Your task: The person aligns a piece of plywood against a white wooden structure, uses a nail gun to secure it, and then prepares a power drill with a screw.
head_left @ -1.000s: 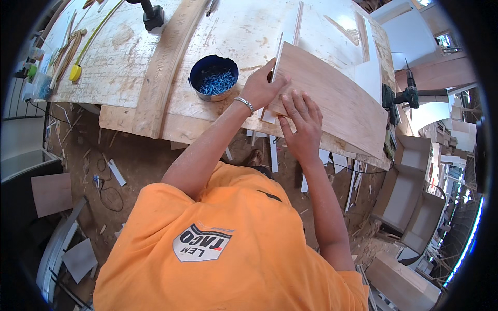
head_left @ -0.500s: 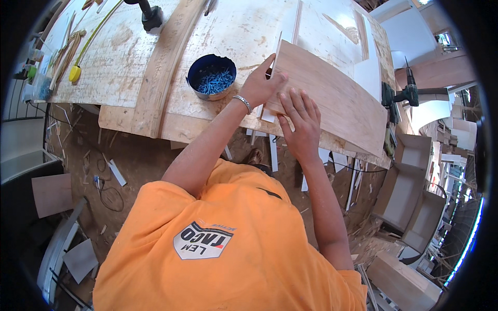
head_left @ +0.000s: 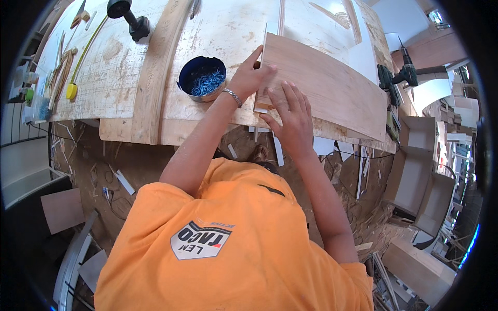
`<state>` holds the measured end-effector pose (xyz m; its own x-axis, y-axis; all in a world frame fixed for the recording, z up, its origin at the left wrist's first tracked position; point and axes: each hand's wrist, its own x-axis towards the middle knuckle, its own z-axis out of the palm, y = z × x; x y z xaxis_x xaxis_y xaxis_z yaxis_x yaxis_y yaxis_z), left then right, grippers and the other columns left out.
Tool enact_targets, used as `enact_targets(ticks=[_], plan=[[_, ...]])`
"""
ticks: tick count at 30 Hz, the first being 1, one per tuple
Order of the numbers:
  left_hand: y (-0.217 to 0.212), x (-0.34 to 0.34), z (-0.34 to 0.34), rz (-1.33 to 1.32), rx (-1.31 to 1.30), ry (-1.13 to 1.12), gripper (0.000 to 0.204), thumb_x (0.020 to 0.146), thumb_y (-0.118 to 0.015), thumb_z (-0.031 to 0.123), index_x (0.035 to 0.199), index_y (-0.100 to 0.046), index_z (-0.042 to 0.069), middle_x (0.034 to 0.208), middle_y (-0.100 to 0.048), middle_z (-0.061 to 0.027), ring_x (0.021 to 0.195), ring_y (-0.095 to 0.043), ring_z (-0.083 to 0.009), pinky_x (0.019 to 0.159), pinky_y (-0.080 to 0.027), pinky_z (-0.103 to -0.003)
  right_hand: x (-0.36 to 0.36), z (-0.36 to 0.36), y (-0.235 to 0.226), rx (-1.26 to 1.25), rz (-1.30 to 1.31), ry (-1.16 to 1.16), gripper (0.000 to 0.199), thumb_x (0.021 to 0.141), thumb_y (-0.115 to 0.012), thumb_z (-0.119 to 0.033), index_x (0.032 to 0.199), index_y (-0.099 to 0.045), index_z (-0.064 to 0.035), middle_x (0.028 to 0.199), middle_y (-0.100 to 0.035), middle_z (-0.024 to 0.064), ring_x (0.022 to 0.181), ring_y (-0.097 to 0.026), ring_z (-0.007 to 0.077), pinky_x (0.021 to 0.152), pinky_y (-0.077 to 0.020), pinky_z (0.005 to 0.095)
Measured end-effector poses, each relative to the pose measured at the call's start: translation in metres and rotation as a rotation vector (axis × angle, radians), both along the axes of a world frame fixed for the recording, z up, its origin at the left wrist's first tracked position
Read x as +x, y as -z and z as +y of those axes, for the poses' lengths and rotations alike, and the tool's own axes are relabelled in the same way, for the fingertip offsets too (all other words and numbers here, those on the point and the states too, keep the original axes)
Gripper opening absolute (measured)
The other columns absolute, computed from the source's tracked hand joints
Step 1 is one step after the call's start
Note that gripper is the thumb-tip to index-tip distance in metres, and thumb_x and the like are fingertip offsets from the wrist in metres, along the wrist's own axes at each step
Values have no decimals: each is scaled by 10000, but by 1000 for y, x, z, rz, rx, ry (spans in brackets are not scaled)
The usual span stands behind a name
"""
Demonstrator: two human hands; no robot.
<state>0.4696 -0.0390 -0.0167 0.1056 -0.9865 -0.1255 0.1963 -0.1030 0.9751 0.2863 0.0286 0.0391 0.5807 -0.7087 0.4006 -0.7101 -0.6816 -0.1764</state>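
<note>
My left hand grips the left end of a long plywood panel, its thumb over the top face and its fingers along the end edge. A thin pale end piece stands along that edge, mostly covered by the hand. My right hand rests on the panel near its front left corner, fingers stretched out and thumb over the front edge. Below the panel's front left corner a small pale block shows. Left of my left hand stands a dark blue tub with a ragged rim, holding many blue screws.
The worktable carries a long timber board, a yellow tape measure and a cordless drill. Another drill lies past the panel's right end. Offcuts and a cable litter the floor; open boxes stand at right.
The whole view has shifted slightly. At the panel's left end, the end piece now sits closer against the edge. My right hand's fingers have come nearer to that end.
</note>
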Motion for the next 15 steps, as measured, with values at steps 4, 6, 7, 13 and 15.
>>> enact_targets(ticks=[4, 6, 7, 13, 15], plan=[[-6, -5, 0, -60, 69, -85, 824, 880, -765, 287, 1541, -385, -24, 1137, -697, -195, 1011, -675, -213, 871, -552, -321, -2, -6, 6, 33, -36, -14, 519, 838, -797, -278, 1325, -674, -148, 1433, -559, 156, 1367, -485, 349, 1136, -372, 508], [0, -6, 0, -43, 42, -75, 796, 880, -761, 295, 1521, -412, -21, 1179, -688, -200, 1035, -677, -224, 885, -553, -330, -1, -7, 9, 29, -58, -2, 521, 827, -804, -261, 1321, -679, -151, 1421, -569, 152, 1357, -494, 341, 1125, -379, 502], [4, -8, 1, -35, 28, -70, 783, 880, -760, 300, 1511, -426, -20, 1201, -683, -203, 1048, -677, -230, 893, -553, -334, 0, -6, 10, 27, -68, 3, 523, 822, -808, -253, 1319, -681, -153, 1415, -574, 149, 1352, -498, 337, 1119, -383, 499], [5, -18, 4, 5, 52, -137, 742, 914, -734, 318, 1521, -437, 11, 1240, -675, -183, 1062, -670, -225, 880, -558, -337, 1, -5, 15, 7, -118, 32, 507, 802, -817, -234, 1291, -702, -169, 1405, -583, 120, 1341, -506, 317, 1106, -390, 481], [-1, -19, 6, 11, 65, -134, 734, 927, -724, 315, 1525, -431, 6, 1232, -676, -178, 1053, -666, -219, 866, -561, -337, 1, -5, 16, 10, -132, 35, 509, 797, -816, -229, 1290, -703, -173, 1403, -584, 116, 1341, -506, 317, 1105, -388, 479]])
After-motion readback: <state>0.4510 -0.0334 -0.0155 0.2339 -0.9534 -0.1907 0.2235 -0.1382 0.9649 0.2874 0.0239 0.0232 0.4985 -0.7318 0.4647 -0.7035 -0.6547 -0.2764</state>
